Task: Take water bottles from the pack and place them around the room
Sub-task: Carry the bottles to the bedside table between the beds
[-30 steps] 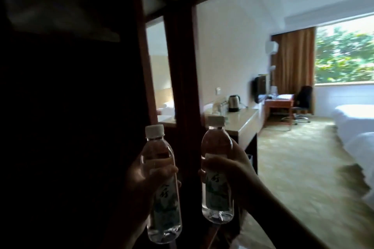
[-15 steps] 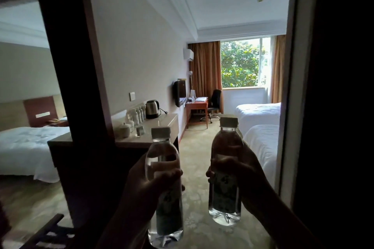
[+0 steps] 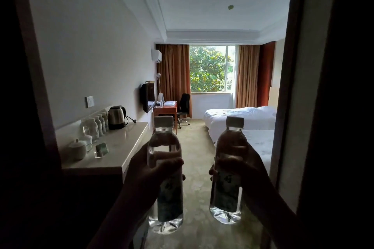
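The left hand (image 3: 149, 170) grips one water bottle (image 3: 165, 176) around its middle, thumb curled across the front, and holds it upright. The right hand (image 3: 245, 170) is clamped the same way around a second water bottle (image 3: 227, 172), also upright, with its fingers wrapped over the label. Both bottles are capped in white and held in the air side by side, apart from each other, above the carpeted floor (image 3: 194, 147) in a dark doorway.

To the left a pale tabletop (image 3: 125, 143) runs along the wall. Near its back edge stands a row of small bottles (image 3: 97, 125) with a steel kettle (image 3: 117, 117) just beside them at the far end. Toward the near end sit two lidded white cups (image 3: 80, 147) and a small card stand (image 3: 101, 150). Farther in are a wooden desk (image 3: 165, 110), a black chair (image 3: 183, 107), a window (image 3: 211, 68) between orange curtains, and two white beds (image 3: 238, 116) on the right.
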The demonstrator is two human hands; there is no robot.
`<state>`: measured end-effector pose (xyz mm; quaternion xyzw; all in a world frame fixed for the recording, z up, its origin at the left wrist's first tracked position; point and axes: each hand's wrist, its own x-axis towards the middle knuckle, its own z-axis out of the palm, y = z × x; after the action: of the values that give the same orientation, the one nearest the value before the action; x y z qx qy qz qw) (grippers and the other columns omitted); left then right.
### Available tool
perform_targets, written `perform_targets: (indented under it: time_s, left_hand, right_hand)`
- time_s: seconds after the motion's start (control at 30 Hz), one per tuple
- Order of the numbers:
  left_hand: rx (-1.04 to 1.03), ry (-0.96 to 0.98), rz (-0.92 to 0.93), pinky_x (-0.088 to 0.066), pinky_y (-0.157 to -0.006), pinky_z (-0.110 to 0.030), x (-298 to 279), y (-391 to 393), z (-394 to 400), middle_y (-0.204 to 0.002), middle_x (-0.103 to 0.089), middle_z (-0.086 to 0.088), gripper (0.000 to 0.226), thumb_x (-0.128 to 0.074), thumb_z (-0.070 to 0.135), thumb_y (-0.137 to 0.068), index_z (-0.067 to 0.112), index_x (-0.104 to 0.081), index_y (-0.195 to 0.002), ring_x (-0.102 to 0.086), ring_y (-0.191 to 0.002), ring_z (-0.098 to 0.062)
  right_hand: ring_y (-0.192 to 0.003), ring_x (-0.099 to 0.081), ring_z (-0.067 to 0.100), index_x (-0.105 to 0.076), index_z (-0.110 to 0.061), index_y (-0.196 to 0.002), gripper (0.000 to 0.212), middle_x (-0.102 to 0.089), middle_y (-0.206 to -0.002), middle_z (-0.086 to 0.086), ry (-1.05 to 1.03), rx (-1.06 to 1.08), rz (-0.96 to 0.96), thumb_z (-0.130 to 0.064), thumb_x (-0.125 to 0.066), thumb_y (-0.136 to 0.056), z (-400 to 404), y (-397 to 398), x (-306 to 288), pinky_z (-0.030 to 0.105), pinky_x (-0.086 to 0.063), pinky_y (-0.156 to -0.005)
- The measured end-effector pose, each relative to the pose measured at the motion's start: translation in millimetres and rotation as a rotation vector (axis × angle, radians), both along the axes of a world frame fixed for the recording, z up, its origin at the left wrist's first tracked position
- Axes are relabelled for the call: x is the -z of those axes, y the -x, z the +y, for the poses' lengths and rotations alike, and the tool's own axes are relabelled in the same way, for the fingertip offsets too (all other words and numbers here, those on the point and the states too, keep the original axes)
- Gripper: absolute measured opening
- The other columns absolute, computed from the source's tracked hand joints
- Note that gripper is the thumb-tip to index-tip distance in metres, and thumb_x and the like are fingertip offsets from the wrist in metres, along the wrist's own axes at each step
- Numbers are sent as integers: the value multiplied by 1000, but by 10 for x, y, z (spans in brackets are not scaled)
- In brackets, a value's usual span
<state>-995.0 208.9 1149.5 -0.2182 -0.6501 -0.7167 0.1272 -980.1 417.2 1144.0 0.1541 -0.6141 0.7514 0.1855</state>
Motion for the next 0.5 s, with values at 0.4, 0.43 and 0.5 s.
perform_targets:
  time_s: [0.4, 0.43, 0.5]
  left_hand:
    - [85, -56, -71, -58, -54, -35, 165, 2056, 589, -80, -75, -17, 51, -81, 31, -50, 17, -70, -98, -73, -59, -36]
    - [82, -57, -73, -58, -55, -37, 182, 2250, 697, -80, -75, -17, 51, -82, 31, -50, 17, -70, -98, -73, -59, -37]
    - [82, -58, -67, -58, -54, -38, 198, 2648, 936, -79, -73, -18, 58, -81, 31, -49, 13, -68, -102, -71, -58, -38]
  right_hand:
    - [-63, -70, 34, -65, -13, -96, 36, -64, -83, 18, 40, 146, -35, -7, -75, -62, 576, 1916, 203, 38, -59, -55]
    - [-64, -70, 34, -63, -10, -101, 40, -63, -87, 21, 37, 147, -41, -8, -75, -63, 681, 2109, 225, 37, -59, -56]
    - [-67, -69, 35, -58, -6, -108, 50, -62, -91, 25, 37, 136, -50, -10, -77, -62, 898, 2521, 248, 37, -58, -57]
